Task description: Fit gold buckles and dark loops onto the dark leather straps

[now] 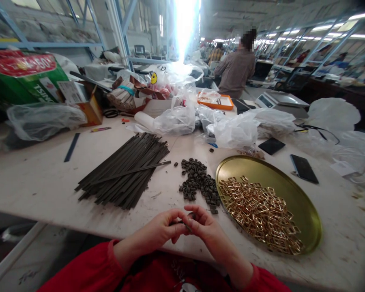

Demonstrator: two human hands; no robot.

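Observation:
My left hand point(167, 227) and my right hand point(208, 229) meet at the table's front edge, thumbs and fingers pinched close together. A short piece of a dark strip point(188, 228) shows between the left fingertips; the rest is covered. At the right fingertips is a small dark strap loop point(192, 215), partly hidden by the fingers. Long dark strips point(124, 170) lie in a pile beyond my left hand, with one lying across the top. Just past my right hand is a heap of small dark loops point(200, 180). Gold rectangular buckles point(261, 215) lie heaped on a round gold tray point(287, 182) to the right.
Crumpled clear plastic bags point(234, 127) spread along the back of the table. A black phone point(304, 168) and a flat black square point(271, 146) lie beyond the tray. Scissors point(112, 113), an orange box point(228, 106) and a scale point(281, 99) are farther back. A person point(237, 71) is behind the table.

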